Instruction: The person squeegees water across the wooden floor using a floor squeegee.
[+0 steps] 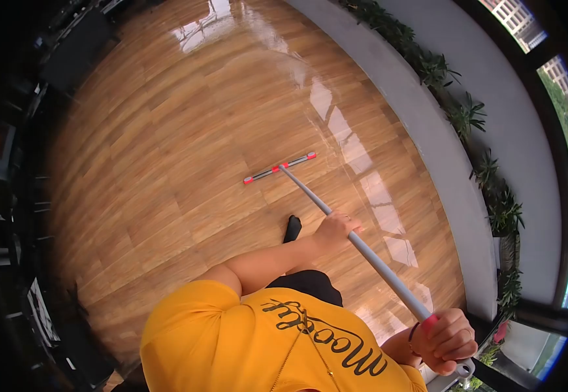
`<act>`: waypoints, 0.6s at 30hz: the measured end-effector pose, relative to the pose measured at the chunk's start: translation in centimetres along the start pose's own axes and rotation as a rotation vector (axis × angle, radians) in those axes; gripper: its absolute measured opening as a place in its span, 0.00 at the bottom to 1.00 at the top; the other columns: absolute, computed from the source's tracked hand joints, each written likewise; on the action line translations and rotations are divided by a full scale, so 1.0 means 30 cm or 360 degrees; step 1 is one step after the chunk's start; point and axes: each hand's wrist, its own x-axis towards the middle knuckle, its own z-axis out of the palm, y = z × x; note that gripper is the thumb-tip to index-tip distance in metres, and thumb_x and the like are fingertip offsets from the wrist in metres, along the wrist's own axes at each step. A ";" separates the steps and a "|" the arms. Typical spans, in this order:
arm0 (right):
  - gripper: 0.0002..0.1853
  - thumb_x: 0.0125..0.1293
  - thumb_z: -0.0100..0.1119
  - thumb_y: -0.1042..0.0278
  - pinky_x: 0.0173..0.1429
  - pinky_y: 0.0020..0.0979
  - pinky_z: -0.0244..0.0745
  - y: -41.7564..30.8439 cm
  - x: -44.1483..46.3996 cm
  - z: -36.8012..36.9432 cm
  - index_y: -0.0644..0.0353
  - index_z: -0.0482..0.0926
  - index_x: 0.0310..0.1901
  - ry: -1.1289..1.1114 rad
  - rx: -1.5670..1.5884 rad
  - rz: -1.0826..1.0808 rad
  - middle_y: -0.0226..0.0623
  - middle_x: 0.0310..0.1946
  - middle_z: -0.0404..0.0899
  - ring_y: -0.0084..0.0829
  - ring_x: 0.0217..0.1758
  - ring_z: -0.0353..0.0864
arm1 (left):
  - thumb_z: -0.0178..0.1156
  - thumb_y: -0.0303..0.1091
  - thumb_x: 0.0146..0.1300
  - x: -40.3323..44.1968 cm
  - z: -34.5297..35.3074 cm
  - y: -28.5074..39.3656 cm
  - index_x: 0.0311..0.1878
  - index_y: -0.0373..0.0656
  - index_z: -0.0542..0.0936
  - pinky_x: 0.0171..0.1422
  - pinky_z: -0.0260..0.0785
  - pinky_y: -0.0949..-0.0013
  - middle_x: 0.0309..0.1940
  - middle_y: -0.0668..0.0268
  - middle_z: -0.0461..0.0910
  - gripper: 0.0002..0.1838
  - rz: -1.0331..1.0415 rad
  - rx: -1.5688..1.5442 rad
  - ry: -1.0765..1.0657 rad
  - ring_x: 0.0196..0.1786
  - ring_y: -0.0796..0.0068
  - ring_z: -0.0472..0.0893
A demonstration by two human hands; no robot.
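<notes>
A long grey pole [382, 268] runs from the lower right up to a flat mop head [280, 168] with red ends, which rests on the wooden floor. Around the pole's middle my left hand [337, 230] is closed. My right hand [449, 340] is wrapped round the top of the pole, by its red section and the grey end with a hole. Below the mop head, one dark-clad foot [292, 228] shows on the floor.
Wooden floor [166, 150] with bright window reflections spreads ahead. A low grey wall [421, 124] with a row of green plants [468, 116] curves along the right, beside windows. Dark furniture [78, 55] lines the left edge.
</notes>
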 end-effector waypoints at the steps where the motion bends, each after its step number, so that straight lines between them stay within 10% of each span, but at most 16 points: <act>1: 0.20 0.58 0.68 0.71 0.16 0.16 0.61 0.041 0.052 -0.016 0.56 0.65 0.18 0.0022 -0.0015 0.0020 0.24 0.09 0.66 0.15 0.07 0.64 | 0.58 0.41 0.65 0.039 -0.040 -0.014 0.27 0.47 0.74 0.45 0.64 0.62 0.16 0.66 0.72 0.12 -0.0022 -0.0001 -0.0019 0.24 0.62 0.75; 10: 0.16 0.58 0.59 0.69 0.17 0.22 0.55 0.720 0.217 0.071 0.53 0.62 0.19 -0.0130 -0.0185 0.0199 0.25 0.09 0.63 0.20 0.08 0.60 | 0.58 0.42 0.65 0.457 -0.336 -0.577 0.31 0.48 0.78 0.54 0.60 0.55 0.25 0.64 0.78 0.10 -0.0426 0.0115 -0.0247 0.39 0.60 0.77; 18: 0.11 0.53 0.60 0.85 0.55 0.46 0.73 1.474 -0.006 0.267 0.60 0.68 0.25 -0.0812 -0.0566 0.0565 0.41 0.26 0.75 0.40 0.34 0.77 | 0.63 0.44 0.59 0.602 -0.628 -1.440 0.35 0.55 0.81 0.71 0.47 0.31 0.57 0.70 0.74 0.07 -0.0908 0.0414 -0.0157 0.67 0.62 0.66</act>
